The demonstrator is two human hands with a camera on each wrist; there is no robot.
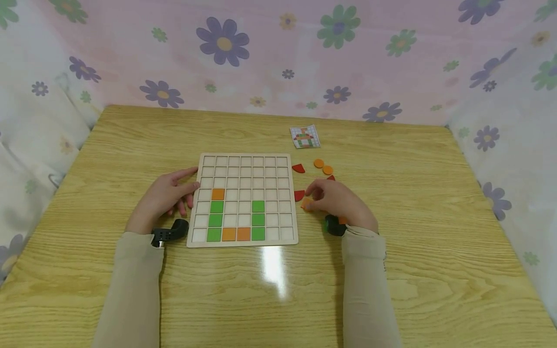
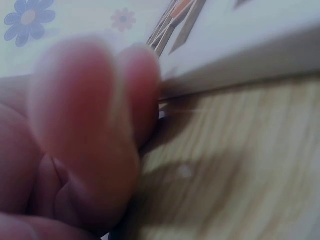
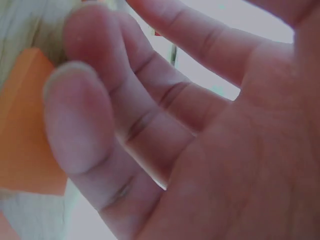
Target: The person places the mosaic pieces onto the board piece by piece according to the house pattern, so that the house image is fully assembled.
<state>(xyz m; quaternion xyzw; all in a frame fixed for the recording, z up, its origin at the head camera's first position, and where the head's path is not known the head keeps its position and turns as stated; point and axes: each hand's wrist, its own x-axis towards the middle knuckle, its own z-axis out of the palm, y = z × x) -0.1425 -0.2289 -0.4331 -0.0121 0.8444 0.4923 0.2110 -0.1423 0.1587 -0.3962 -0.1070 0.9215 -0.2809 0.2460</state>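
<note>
My left hand (image 1: pixel 167 193) rests at the left edge of a wooden grid board (image 1: pixel 196 241), with its thumb and a finger at the rim. In the left wrist view, blurred fingertips (image 2: pixel 75 95) stand close to the board's pale side. Green square tiles (image 1: pixel 258 220) and orange ones (image 1: pixel 229 234) fill several cells in the lower part. To the right of the board, my right hand (image 1: pixel 339 200) has its fingertips at an orange square tile (image 1: pixel 306 205). The right wrist view shows the tile (image 3: pixel 25 135) right beside loosely extended fingers.
Red quarter-round pieces (image 1: pixel 299 168) and two orange round pieces (image 1: pixel 319 163) lie right of the board. Behind them is a small pattern card (image 1: pixel 305 137) showing a coloured figure on a grid. Flowered cloth (image 1: pixel 270 58) hangs around the wooden table (image 1: pixel 209 299).
</note>
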